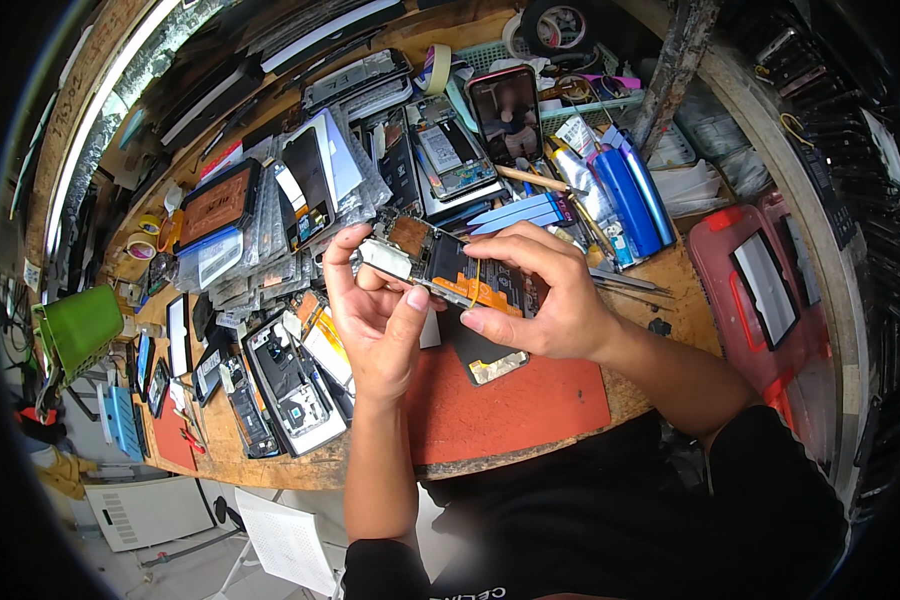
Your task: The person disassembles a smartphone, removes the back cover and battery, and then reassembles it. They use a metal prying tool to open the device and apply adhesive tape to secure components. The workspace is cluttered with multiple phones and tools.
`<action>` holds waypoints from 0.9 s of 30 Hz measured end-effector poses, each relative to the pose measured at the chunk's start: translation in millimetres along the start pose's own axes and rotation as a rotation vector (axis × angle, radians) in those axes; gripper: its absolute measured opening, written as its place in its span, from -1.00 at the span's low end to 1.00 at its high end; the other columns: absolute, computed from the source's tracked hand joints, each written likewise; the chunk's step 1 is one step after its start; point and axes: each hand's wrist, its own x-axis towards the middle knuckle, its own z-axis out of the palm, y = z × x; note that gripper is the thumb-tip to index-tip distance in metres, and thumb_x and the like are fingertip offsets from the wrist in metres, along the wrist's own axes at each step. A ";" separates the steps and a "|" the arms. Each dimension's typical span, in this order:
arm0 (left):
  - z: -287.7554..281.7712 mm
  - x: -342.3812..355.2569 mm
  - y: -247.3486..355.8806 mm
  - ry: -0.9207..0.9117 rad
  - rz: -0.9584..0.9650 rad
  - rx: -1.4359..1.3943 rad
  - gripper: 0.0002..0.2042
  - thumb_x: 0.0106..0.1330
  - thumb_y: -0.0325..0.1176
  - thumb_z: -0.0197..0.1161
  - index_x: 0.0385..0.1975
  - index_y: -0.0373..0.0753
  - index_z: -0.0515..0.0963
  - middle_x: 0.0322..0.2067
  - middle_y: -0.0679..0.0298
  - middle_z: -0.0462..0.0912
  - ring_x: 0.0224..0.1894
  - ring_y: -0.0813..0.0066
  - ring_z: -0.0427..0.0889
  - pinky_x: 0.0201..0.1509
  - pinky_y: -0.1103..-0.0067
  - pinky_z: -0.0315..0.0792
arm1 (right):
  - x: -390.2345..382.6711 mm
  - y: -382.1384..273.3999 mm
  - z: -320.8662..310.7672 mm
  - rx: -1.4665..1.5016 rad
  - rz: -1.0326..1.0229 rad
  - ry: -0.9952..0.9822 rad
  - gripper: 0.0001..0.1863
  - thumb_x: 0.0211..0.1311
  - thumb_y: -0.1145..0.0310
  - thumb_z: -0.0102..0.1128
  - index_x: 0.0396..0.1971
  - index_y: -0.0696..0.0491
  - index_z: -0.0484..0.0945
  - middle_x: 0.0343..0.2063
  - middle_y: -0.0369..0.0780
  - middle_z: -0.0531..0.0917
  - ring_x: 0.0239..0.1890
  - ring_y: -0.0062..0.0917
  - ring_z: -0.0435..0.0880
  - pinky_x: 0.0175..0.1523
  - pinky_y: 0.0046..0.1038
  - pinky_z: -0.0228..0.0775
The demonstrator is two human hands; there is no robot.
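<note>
An opened phone assembly (466, 275) with a black battery, orange flex cable, copper-coloured plate and thin yellow cable is raised over the bench. My left hand (370, 320) grips its left end near a small white piece (388, 257), thumb on the lower edge. My right hand (550, 290) grips the right end, fingers over the top and thumb along the lower edge. Below them a black phone panel (495, 362) lies on a red mat (510, 420); part of it is hidden by the assembly and hands.
The wooden bench (660, 320) holds phone parts (285, 380), bubble-wrapped devices (250, 270), blue tools (520, 210), a propped phone (502, 110) and tape rolls (545, 25). A green bin (75, 325) stands at left, a pink case (770, 350) at right, a white chair (285, 530) below.
</note>
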 end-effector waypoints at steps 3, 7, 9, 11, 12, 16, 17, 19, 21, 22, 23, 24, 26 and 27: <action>0.4 0.3 0.4 0.004 -0.012 -0.026 -0.26 0.33 -0.55 0.39 0.43 -0.21 0.08 -0.10 0.15 0.64 -0.19 0.49 0.69 -0.10 0.56 0.66 | 0.8 0.9 -0.8 -0.012 -0.033 0.009 -0.36 0.00 0.26 0.65 0.08 0.24 0.65 -0.09 -0.06 0.69 -0.04 -0.35 0.70 0.09 -0.37 0.55; 0.6 0.7 0.1 -0.003 -0.026 -0.068 -0.26 0.33 -0.56 0.38 0.43 -0.21 0.08 -0.12 0.15 0.64 -0.20 0.48 0.69 -0.10 0.55 0.66 | 1.2 2.3 -0.8 -0.029 -0.054 0.008 -0.37 0.02 0.26 0.65 0.08 0.24 0.65 -0.10 -0.07 0.70 -0.06 -0.36 0.70 0.07 -0.38 0.55; -0.1 0.7 -0.3 -0.006 -0.021 -0.064 -0.26 0.33 -0.56 0.37 0.44 -0.21 0.08 -0.13 0.14 0.64 -0.19 0.48 0.69 -0.11 0.55 0.66 | 0.8 2.1 0.9 0.020 -0.007 0.009 -0.40 0.05 0.26 0.64 0.06 0.23 0.66 -0.13 -0.10 0.70 -0.12 -0.38 0.72 0.00 -0.40 0.57; -1.2 0.4 -1.1 -0.014 -0.019 -0.051 -0.26 0.34 -0.57 0.36 0.45 -0.23 0.08 -0.14 0.14 0.64 -0.18 0.47 0.68 -0.09 0.54 0.65 | 0.3 1.4 2.6 0.132 0.102 0.014 -0.45 0.07 0.25 0.64 0.01 0.22 0.67 -0.20 -0.13 0.72 -0.22 -0.41 0.75 -0.12 -0.43 0.59; -2.0 0.4 -1.9 -0.018 -0.018 -0.045 -0.26 0.35 -0.57 0.35 0.45 -0.24 0.08 -0.15 0.14 0.64 -0.17 0.46 0.68 -0.08 0.53 0.65 | 0.3 1.3 2.4 0.306 0.216 -0.036 -0.47 0.18 0.21 0.56 0.05 0.22 0.64 -0.17 -0.13 0.72 -0.21 -0.42 0.76 -0.12 -0.44 0.60; -5.0 1.2 -9.1 0.034 0.046 -0.042 -0.33 0.43 -0.53 0.28 0.46 -0.29 0.07 -0.19 0.17 0.63 -0.19 0.46 0.66 -0.02 0.49 0.60 | 2.5 3.2 -2.6 1.002 0.549 -0.183 -0.47 0.55 0.03 0.14 0.19 0.21 0.54 -0.08 -0.12 0.74 -0.16 -0.43 0.79 -0.09 -0.44 0.66; -4.6 2.8 -13.9 0.113 0.071 0.151 -0.40 0.46 -0.52 0.26 0.42 -0.32 0.15 -0.23 0.22 0.63 -0.20 0.52 0.63 -0.03 0.55 0.55 | 3.4 4.3 -3.5 1.167 0.606 -0.198 -0.45 0.62 -0.01 0.01 0.21 0.20 0.51 -0.05 -0.12 0.74 -0.15 -0.43 0.79 -0.08 -0.44 0.68; -5.3 1.3 -19.2 0.215 0.006 0.325 -0.61 0.51 -0.43 0.25 0.26 -0.37 0.38 -0.26 0.29 0.62 -0.21 0.59 0.57 -0.04 0.61 0.49 | 3.4 5.6 -4.1 1.298 0.637 -0.210 -0.44 0.68 -0.03 -0.20 0.22 0.15 0.51 -0.05 -0.14 0.74 -0.09 -0.49 0.78 -0.01 -0.44 0.67; -4.0 -3.2 -24.0 0.099 -0.099 0.308 -0.75 0.58 -0.30 0.21 0.04 -0.38 0.55 -0.28 0.37 0.61 -0.24 0.66 0.51 -0.07 0.66 0.43 | 2.9 7.2 -1.8 1.328 0.634 -0.121 -0.48 0.70 0.02 -0.21 0.21 0.15 0.52 -0.04 -0.14 0.74 -0.06 -0.51 0.77 0.05 -0.46 0.64; -2.7 -2.3 -27.1 0.059 -0.169 0.252 -0.72 0.62 -0.23 0.16 -0.05 -0.37 0.61 -0.28 0.40 0.60 -0.25 0.68 0.47 -0.09 0.67 0.39 | 2.2 8.0 0.1 1.312 0.668 -0.053 -0.50 0.72 0.06 -0.22 0.18 0.15 0.56 -0.04 -0.18 0.74 -0.03 -0.60 0.74 0.10 -0.48 0.60; -3.6 -2.8 -25.7 0.045 -0.219 0.262 -0.72 0.64 -0.25 0.15 -0.01 -0.37 0.62 -0.29 0.42 0.60 -0.26 0.70 0.45 -0.10 0.68 0.37 | 1.7 9.3 0.4 1.216 0.644 -0.043 -0.50 0.72 0.07 -0.22 0.15 0.16 0.57 -0.04 -0.19 0.74 -0.03 -0.61 0.73 0.10 -0.49 0.59; -3.0 -2.6 -25.0 0.023 -0.172 0.277 -0.73 0.64 -0.25 0.14 -0.01 -0.36 0.62 -0.29 0.42 0.61 -0.26 0.71 0.47 -0.11 0.69 0.39 | 1.2 10.7 0.5 1.125 0.606 -0.057 -0.50 0.72 0.07 -0.21 0.13 0.17 0.59 -0.05 -0.20 0.74 -0.04 -0.62 0.73 0.11 -0.50 0.57; -2.9 -1.0 -18.8 0.004 -0.165 0.280 -0.73 0.64 -0.25 0.13 0.01 -0.35 0.62 -0.28 0.42 0.64 -0.26 0.73 0.52 -0.14 0.69 0.43 | 0.4 13.7 -1.3 0.955 0.500 -0.121 -0.50 0.72 0.07 -0.18 0.04 0.18 0.63 -0.07 -0.25 0.74 -0.05 -0.67 0.70 0.11 -0.53 0.55; -2.9 -0.5 -14.2 -0.010 -0.175 0.256 -0.72 0.64 -0.25 0.13 0.02 -0.35 0.63 -0.27 0.42 0.65 -0.26 0.73 0.55 -0.15 0.70 0.46 | 1.9 15.9 -1.0 0.821 0.435 -0.120 -0.51 0.72 0.06 -0.15 0.04 0.18 0.62 -0.09 -0.25 0.75 -0.07 -0.68 0.70 0.10 -0.54 0.55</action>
